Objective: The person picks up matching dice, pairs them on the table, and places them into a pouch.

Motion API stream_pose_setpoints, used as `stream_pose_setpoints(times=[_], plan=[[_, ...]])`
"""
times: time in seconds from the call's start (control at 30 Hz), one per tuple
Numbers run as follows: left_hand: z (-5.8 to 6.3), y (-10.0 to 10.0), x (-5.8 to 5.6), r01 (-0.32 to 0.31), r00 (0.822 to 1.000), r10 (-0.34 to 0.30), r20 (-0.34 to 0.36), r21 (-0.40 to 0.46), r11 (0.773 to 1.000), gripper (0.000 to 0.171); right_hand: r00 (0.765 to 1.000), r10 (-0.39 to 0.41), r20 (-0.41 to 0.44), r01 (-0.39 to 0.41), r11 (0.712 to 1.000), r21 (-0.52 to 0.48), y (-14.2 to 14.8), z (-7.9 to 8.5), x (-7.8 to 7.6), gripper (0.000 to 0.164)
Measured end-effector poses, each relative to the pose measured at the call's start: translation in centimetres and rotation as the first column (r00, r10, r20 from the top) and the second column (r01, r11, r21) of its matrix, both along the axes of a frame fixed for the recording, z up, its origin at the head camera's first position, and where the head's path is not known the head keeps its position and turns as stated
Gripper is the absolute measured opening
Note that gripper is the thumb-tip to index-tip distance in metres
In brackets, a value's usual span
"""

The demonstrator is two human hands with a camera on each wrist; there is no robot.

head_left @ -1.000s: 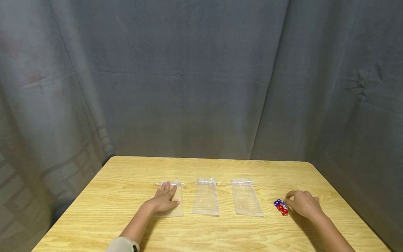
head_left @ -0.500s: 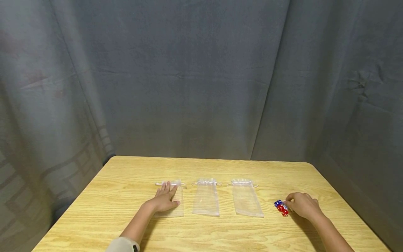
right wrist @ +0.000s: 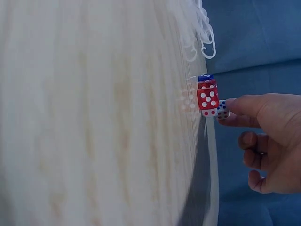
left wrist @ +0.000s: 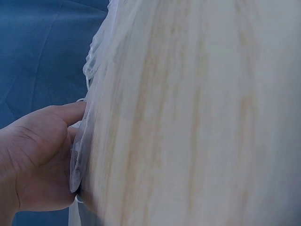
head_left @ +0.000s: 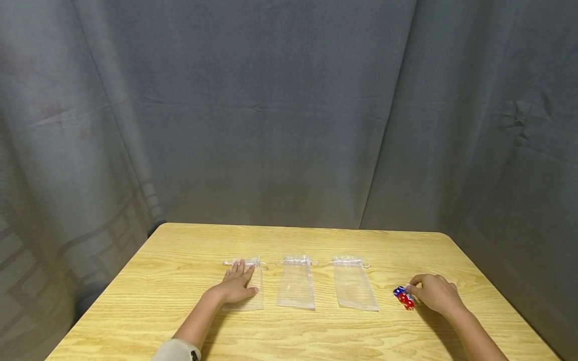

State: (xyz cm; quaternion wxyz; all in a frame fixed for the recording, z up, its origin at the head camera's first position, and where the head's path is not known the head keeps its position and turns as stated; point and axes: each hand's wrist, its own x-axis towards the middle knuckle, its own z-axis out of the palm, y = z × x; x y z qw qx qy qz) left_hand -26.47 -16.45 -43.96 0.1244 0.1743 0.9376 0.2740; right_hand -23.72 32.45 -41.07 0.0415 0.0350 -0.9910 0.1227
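Note:
My left hand (head_left: pixel 234 289) lies palm down with spread fingers on the leftmost sheer white drawstring bag (head_left: pixel 257 302), covering much of it. In the left wrist view, the bag's thin mesh (left wrist: pixel 78 162) shows beside the fingers. At the table's right, my right hand (head_left: pixel 435 294) pinches a white die with blue dots (right wrist: pixel 223 112) between thumb and forefinger, its other fingers curled in. Right beside that die is a small cluster of dice: a red die (right wrist: pixel 208 100) with white dots stands in front and a blue die (head_left: pixel 399 291) behind. My fingers partly hide the cluster.
Two more sheer drawstring bags lie flat between my hands, a middle bag (head_left: pixel 295 288) and a right-hand bag (head_left: pixel 354 288), cords toward the far side. The wooden table (head_left: pixel 289 336) has grey curtains (head_left: pixel 271 125) hanging behind and at both sides.
My right fingertips have closed in on the white die, and the dice beside them have shifted very slightly. My left hand has stayed in place on its bag.

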Motion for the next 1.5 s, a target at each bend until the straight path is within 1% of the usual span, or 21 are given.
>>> stream_pose_setpoints(times=[0.27, 0.53, 0.73, 1.0, 1.23, 1.43, 1.5], plan=[[0.1, -0.1, 0.1, -0.006, 1.000, 0.006, 0.006, 0.008, 1.000, 0.068, 0.999, 0.030, -0.018, -0.030, 1.000, 0.001, -1.3, 0.6, 0.4, 0.022], [0.0, -0.2, 0.3, -0.014, 1.000, 0.014, 0.013, 0.018, 1.000, 0.068, 0.994, 0.080, -0.069, -0.079, 0.997, 0.022, -2.9, 1.2, 0.9, 0.016], [-0.1, -0.1, 0.2, -0.013, 1.000, 0.013, 0.007, 0.009, 1.000, 0.068, 0.983, 0.135, -0.128, -0.130, 0.990, 0.044, -4.2, 1.6, 1.2, 0.016], [-0.2, -0.1, -0.1, -0.005, 1.000, 0.005, 0.004, -0.001, 1.000, 0.068, 0.975, 0.174, -0.137, -0.173, 0.985, 0.023, -6.1, 1.8, 1.8, 0.016], [-0.1, -0.1, 0.0, -0.008, 1.000, 0.008, 0.008, -0.002, 1.000, 0.068, 0.951, 0.227, -0.209, -0.222, 0.974, 0.048, -8.2, 1.8, 2.5, 0.012], [0.0, 0.0, 0.0, -0.006, 1.000, 0.006, 0.012, -0.003, 1.000, 0.068, 0.948, 0.246, -0.201, -0.238, 0.969, 0.063, -10.0, 1.7, 3.2, 0.010], [0.1, 0.0, 0.0, -0.007, 1.000, 0.007, 0.013, -0.002, 1.000, 0.068, 0.943, 0.268, -0.200, -0.259, 0.963, 0.068, -10.5, 1.6, 3.4, 0.010]])
